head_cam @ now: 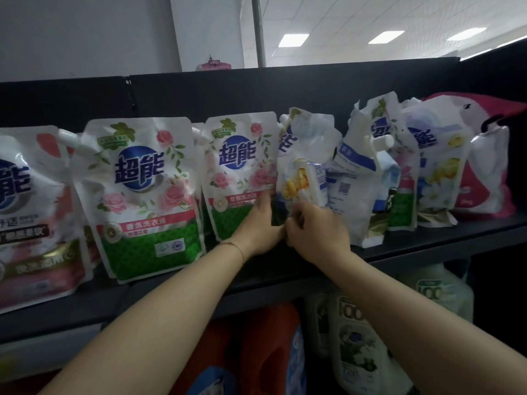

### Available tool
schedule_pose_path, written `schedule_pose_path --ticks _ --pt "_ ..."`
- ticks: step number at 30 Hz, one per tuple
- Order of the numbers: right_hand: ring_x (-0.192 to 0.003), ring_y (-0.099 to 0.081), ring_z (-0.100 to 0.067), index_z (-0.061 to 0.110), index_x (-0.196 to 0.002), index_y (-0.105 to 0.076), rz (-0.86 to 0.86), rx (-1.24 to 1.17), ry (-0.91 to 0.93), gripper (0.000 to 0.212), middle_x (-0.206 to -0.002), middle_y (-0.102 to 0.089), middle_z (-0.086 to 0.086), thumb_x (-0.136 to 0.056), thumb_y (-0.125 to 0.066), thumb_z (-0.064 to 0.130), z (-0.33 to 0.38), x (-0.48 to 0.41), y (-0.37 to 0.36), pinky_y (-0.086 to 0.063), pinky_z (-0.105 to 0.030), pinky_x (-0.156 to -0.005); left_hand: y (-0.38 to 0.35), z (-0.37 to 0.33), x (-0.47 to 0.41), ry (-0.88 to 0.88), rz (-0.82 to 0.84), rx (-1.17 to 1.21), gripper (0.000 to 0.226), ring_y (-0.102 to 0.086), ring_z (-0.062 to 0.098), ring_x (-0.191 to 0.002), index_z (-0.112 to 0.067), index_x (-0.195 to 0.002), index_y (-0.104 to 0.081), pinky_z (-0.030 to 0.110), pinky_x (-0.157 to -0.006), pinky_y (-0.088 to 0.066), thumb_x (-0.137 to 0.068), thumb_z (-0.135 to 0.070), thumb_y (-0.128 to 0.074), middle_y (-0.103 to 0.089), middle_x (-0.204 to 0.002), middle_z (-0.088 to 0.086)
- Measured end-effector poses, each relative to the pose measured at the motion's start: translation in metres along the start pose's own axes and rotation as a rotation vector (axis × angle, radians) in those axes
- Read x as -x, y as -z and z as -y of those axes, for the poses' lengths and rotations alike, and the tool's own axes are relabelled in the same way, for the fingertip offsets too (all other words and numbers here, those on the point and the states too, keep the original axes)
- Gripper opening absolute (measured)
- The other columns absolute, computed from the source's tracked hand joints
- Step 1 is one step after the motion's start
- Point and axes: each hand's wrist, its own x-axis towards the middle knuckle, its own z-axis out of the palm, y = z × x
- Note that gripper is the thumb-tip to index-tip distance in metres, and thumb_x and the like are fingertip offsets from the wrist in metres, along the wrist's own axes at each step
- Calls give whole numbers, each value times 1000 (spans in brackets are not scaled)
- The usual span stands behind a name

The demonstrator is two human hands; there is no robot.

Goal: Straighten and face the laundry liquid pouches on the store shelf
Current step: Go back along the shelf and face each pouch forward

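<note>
Head view. Spotter: Your left hand point(261, 223) lies against the lower right corner of the second rose pouch point(242, 178), fingers straight and pressed together, pointing up into the gap beside it
Checker: Agreed, and your right hand point(316, 232) is just beside it, knuckles nearly touching, fingers curled and pinching the bottom of the crumpled pouch point(302, 172) with the yellow flowers
Spotter: That crumpled pouch stands on the shelf point(445, 238) between the second rose pouch and a pouch turned back to front point(353, 178). It is twisted sideways with its top bent over
Checker: To your left, the first rose pouch point(142, 195) stands upright and faces you, and a pink pouch point(28, 212) at the far left is partly out of view
Spotter: To your right the pouches point(427, 155) lean on one another, tilted and bunched, with a red and white bag point(484, 166) at the end
Checker: You have a thin bracelet point(232, 245) on your left wrist. Below the shelf stand white bottles point(356, 352) and an orange jug point(268, 352), their labels too blurred to read
</note>
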Motion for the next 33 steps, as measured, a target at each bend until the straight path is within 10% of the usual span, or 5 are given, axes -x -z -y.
schedule_pose_path --ticks 8,18,33 --pt "-67 -60 -29 14 -70 -54 -78 136 -11 32 -71 -63 -6 -91 -51 38 -73 -13 40 -46 -32 -59 -50 -47 -17 269 -308 228 131 -40 24 -125 -21 -132 -18 45 -104 -42 -30 -70 -83 -34 -132 6" --pt "-64 -56 -22 14 -67 -60 62 187 -102 55 -62 -54 1 -86 -48 64 -121 -18 56 -38 -28 -54 -69 -59 -25 348 -511 326 97 -50 23 -113 -12 -130 -26 34 -94 -46 -58 -23 -90 -47 -125 7" --pt "-63 -55 -25 14 -70 -53 104 195 5 26 -71 -62 -3 -92 -47 26 -92 -38 27 -35 -26 -54 -10 -42 15 323 -385 531 73 -66 20 -102 -23 -114 -61 42 -90 -53 -48 -9 -87 -71 -108 -1"
